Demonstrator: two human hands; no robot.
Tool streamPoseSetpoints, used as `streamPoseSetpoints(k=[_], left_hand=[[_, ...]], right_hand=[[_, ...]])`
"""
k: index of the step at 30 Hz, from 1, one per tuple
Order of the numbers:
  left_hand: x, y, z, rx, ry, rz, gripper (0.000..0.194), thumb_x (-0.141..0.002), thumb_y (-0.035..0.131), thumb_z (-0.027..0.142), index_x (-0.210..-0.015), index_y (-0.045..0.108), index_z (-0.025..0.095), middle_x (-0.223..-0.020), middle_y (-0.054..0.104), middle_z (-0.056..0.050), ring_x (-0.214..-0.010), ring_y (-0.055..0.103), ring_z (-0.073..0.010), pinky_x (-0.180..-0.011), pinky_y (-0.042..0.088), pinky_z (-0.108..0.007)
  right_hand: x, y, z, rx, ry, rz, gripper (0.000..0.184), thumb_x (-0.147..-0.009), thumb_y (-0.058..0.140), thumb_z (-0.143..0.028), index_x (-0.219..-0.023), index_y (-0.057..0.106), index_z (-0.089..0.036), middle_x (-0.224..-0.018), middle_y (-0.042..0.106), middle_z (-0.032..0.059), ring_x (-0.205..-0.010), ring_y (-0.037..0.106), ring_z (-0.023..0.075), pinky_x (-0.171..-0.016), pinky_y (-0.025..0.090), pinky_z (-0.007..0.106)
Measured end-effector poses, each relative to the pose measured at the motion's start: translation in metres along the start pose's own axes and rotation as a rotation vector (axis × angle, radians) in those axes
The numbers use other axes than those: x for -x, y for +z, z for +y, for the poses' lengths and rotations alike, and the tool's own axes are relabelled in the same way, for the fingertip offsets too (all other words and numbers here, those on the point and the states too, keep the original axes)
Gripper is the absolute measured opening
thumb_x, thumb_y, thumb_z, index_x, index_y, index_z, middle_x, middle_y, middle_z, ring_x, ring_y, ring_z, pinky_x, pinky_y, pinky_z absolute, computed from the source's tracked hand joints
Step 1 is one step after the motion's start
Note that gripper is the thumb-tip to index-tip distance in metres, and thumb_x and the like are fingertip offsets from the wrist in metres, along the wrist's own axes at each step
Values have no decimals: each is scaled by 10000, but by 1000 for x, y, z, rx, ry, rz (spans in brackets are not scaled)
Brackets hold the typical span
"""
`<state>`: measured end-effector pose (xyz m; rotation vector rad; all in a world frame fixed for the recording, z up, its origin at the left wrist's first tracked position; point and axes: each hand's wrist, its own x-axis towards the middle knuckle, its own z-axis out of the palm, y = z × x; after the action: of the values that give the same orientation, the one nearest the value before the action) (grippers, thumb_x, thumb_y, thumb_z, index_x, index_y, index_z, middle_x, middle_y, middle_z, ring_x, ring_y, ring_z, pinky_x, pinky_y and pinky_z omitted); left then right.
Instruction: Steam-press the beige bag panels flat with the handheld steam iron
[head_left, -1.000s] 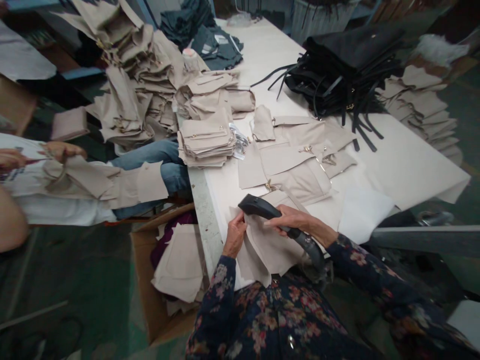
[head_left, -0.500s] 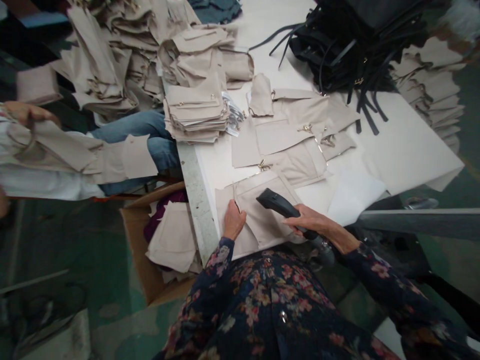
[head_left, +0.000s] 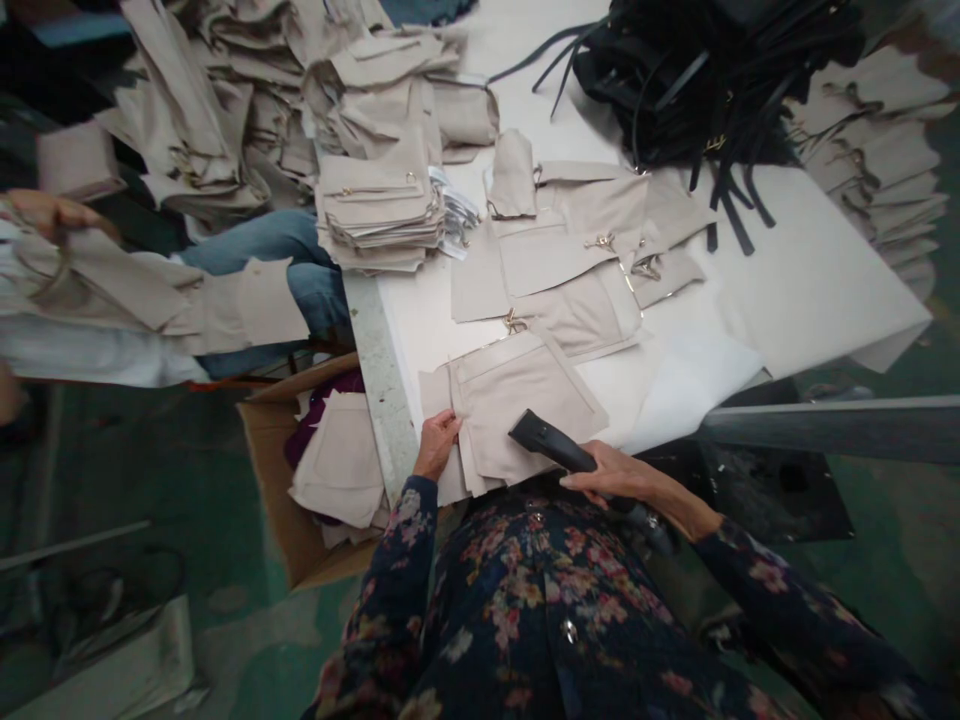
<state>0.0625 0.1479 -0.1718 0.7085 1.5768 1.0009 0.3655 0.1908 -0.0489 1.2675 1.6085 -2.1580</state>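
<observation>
No text, label, brand or number can be read. Packets [head_left: 454, 200] just beside the stack [head_left: 375, 225] show small markings, too blurred to read.

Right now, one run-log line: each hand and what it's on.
left hand: on beige fabric panel | right hand: gripping black handheld steamer | panel: on white table
</observation>
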Motion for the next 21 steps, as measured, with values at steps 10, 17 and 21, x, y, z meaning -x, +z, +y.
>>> streamPoseSetpoints(k=[10,17,21], left_hand=[[0,-3,-1,174,-72,-34,365,-608,717,409,-834,683,125,-640,611,5,-573,524,-110,-537,413,-214],[0,-4,-2,195,-80,-59,366,-608,722,432,-805,660,130,-628,589,24,-552,502,-97,-525,401,-209],[-2,-4,-3,183,-88,-75,397,-630,717,452,-840,664,120,-639,592,19,-550,501,-98,-525,399,-212]], right_hand=[[-67,12,-35,30,-137,-114,339,-793,655,-401,-601,519,-156,-472,530,-29,-412,480,106,-399,361,201],[-97,7,-59,65,-116,68,359,-788,663,-419,-593,514,-156,-474,510,-29,-408,466,95,-414,381,203],[-87,-3,-61,32,-95,131,387,-790,662,-480,-633,523,-155,-507,525,-26,-435,478,95,-429,385,197]])
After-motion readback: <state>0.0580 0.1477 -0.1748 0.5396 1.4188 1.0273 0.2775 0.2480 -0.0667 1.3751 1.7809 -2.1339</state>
